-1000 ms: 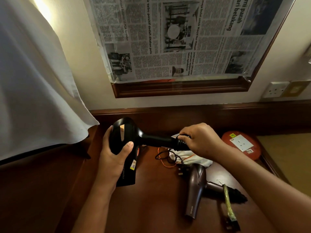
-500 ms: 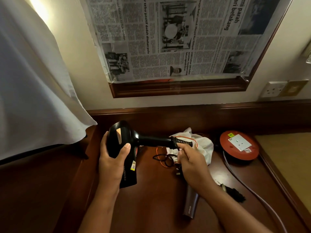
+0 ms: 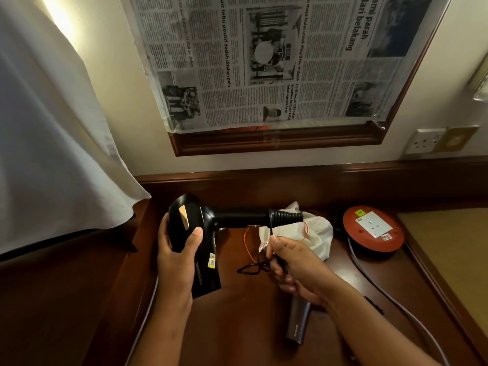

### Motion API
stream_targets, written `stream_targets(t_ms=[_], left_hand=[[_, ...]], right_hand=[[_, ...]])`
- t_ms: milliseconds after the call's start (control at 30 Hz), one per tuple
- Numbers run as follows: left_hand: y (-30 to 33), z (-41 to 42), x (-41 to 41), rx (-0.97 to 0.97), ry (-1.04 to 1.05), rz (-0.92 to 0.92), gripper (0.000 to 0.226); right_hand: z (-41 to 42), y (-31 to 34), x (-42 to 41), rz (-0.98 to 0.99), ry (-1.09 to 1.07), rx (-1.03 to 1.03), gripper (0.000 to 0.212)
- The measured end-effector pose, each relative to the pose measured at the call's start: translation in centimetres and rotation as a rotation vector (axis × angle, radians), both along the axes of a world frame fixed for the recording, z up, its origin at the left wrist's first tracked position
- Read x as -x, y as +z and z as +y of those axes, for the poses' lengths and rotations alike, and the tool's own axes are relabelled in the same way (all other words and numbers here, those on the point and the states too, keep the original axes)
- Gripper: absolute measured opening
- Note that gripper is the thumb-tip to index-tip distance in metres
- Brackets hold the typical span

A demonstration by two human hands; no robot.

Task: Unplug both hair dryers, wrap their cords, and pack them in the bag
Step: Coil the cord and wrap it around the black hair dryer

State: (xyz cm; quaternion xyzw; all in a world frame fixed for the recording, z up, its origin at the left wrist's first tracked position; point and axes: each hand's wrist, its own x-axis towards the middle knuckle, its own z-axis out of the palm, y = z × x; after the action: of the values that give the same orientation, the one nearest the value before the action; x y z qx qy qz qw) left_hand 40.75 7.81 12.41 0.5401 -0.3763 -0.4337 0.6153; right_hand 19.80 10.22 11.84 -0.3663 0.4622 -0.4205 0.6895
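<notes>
**Black dryer held over the desk, its cord gripped below the handle**

One white curtain [image 3: 52, 122] hangs to the left of the wooden desk [image 3: 237, 326], its lower edge reaching the desk's left back corner. Above the desk, one newspaper sheet [image 3: 277, 62] covers a wood-framed panel on the wall; its top and right edge are cut off by the view. One wall socket [image 3: 425, 140] sits above the desk's right back corner.

There are two hair dryers. The black hair dryer [image 3: 194, 241] is lifted above the desk's left part, body to the left and handle pointing right. The left hand [image 3: 177, 262] wraps its body, thumb across the front. From the ribbed end of the handle one black cord [image 3: 272, 228] drops down into the right hand [image 3: 293, 268], whose fingers are curled round it; a loop of the cord lies on the desk just left of that hand. The second hair dryer [image 3: 297, 323], brown, lies on the desk under the right forearm, so that only its barrel shows.

One red round extension reel [image 3: 373, 228] with a white socket plate sits at the desk's right back, and one grey cable [image 3: 390, 299] runs from it towards the near right. One white bag [image 3: 315, 233] with orange strings lies crumpled at the desk's back middle, behind the right hand, partly hidden by the handle. A small tag on the cord by the right thumb is too small to read.
</notes>
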Motion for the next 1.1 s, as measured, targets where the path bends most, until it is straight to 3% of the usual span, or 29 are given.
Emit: stream_targets(t_ms=[233, 367, 433, 567, 633, 800, 933, 1100], left_hand=[[-0.1, -0.2, 0.3, 0.017, 0.004, 0.012, 0.063], [-0.5, -0.1, 0.3, 0.006, 0.007, 0.022, 0.062], [-0.7, -0.1, 0.4, -0.002, 0.003, 0.021, 0.063], [-0.6, -0.1, 0.5, 0.001, 0.001, 0.007, 0.069], [-0.6, -0.2, 0.4, 0.007, -0.001, 0.018, 0.065], [-0.1, -0.3, -0.2, -0.046, -0.042, 0.08, 0.059], [0.9, -0.4, -0.5, -0.07, -0.11, 0.094, 0.071], [1.6, -0.5, -0.9, -0.055, -0.146, 0.08, 0.075]], right_hand=[[0.8, -1.1, -1.5, -0.328, -0.057, 0.015, 0.027], [0.7, -1.7, -1.4, -0.318, -0.046, 0.034, 0.02], [0.5, -1.9, -1.3, -0.166, -0.057, 0.099, 0.017], [0.5, -2.3, -1.5, 0.485, -0.103, 0.391, 0.022], [0.5, -2.2, -1.5, 0.516, -0.122, 0.411, 0.022], [0.3, -2.0, -0.8, 0.179, -0.13, 0.231, 0.029], [-0.1, -2.7, -0.1, 0.019, -0.059, 0.067, 0.048], [-1.4, -3.5, 0.6, -0.264, -0.073, 0.13, 0.029]])
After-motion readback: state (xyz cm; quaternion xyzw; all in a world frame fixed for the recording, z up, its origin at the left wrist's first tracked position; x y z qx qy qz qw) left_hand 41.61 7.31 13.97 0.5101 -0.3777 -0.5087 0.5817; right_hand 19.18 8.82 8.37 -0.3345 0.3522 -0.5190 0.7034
